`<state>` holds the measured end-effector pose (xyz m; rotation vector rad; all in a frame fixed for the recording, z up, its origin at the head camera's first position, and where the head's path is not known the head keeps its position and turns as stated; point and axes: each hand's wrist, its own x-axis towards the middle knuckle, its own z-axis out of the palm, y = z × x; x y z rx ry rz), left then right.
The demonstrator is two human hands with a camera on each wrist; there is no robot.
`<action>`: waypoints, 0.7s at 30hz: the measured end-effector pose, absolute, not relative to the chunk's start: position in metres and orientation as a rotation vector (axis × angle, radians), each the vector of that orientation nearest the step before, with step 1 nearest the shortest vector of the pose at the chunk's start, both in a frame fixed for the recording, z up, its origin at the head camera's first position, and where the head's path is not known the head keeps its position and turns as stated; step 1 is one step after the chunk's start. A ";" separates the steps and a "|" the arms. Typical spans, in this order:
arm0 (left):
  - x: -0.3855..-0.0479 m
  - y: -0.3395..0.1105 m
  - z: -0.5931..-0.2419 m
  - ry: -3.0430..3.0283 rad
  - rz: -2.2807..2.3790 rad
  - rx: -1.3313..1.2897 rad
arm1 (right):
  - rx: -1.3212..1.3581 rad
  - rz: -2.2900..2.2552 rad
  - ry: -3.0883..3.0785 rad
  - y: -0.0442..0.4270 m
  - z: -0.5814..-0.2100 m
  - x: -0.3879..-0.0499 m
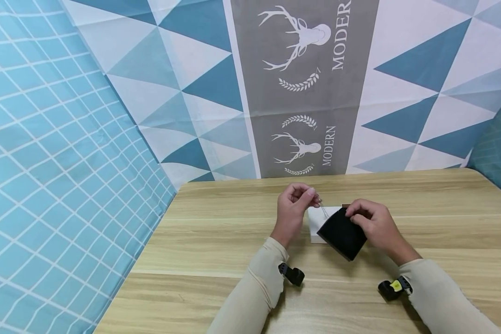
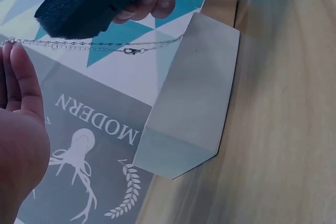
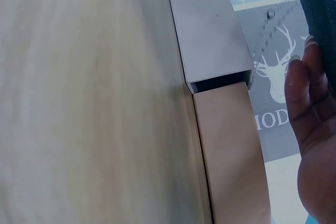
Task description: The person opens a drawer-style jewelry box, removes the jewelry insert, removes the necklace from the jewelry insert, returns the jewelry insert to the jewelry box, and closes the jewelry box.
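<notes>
My left hand (image 1: 293, 208) pinches a thin silver chain necklace (image 2: 113, 44) between thumb and fingers. From there the chain runs toward the white box (image 2: 194, 82), with a small clasp visible along it. My right hand (image 1: 377, 226) grips a black, square foam pad (image 1: 342, 235) by its upper edge, tilted in front of the box. A brown inner tray (image 3: 231, 150) sticks out from one end of the white box in the right wrist view. The pad hides much of the box and tray in the head view.
The box stands on a wood-grain table (image 1: 200, 250). Behind the table hangs a patterned cloth (image 1: 305, 102) with deer heads and triangles. A blue checked cloth (image 1: 58, 153) hangs on the left, and a darker green one (image 1: 497, 144) on the right.
</notes>
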<state>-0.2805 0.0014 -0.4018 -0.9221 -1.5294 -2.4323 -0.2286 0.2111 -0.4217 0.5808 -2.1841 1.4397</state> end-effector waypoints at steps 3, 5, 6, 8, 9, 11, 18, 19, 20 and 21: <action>-0.281 0.001 -0.400 -1.515 -2.457 -0.924 | 0.580 1.441 -2.184 0.211 -0.421 -0.229; -0.280 0.000 -0.398 -1.498 -2.490 -0.917 | 0.586 1.444 -2.187 0.212 -0.421 -0.229; -0.280 0.000 -0.397 -1.486 -2.511 -0.915 | 0.586 1.448 -2.188 0.212 -0.421 -0.228; -0.280 -0.002 -0.396 -1.450 -2.561 -0.910 | 0.589 1.448 -2.189 0.211 -0.422 -0.229; -0.280 -0.003 -0.396 -1.431 -2.583 -0.912 | 0.591 1.447 -2.190 0.211 -0.422 -0.229; -0.280 -0.004 -0.394 -1.399 -2.616 -0.915 | 0.590 1.442 -2.189 0.211 -0.422 -0.229; -0.284 -0.008 -0.393 -1.325 -2.668 -0.888 | 0.594 1.438 -2.191 0.210 -0.421 -0.228; -0.284 -0.008 -0.393 -1.324 -2.669 -0.884 | 0.594 1.436 -2.193 0.210 -0.422 -0.228; -0.284 -0.009 -0.394 -1.328 -2.666 -0.885 | 0.595 1.434 -2.195 0.210 -0.422 -0.228; -0.284 -0.009 -0.394 -1.331 -2.665 -0.884 | 0.595 1.433 -2.196 0.210 -0.423 -0.229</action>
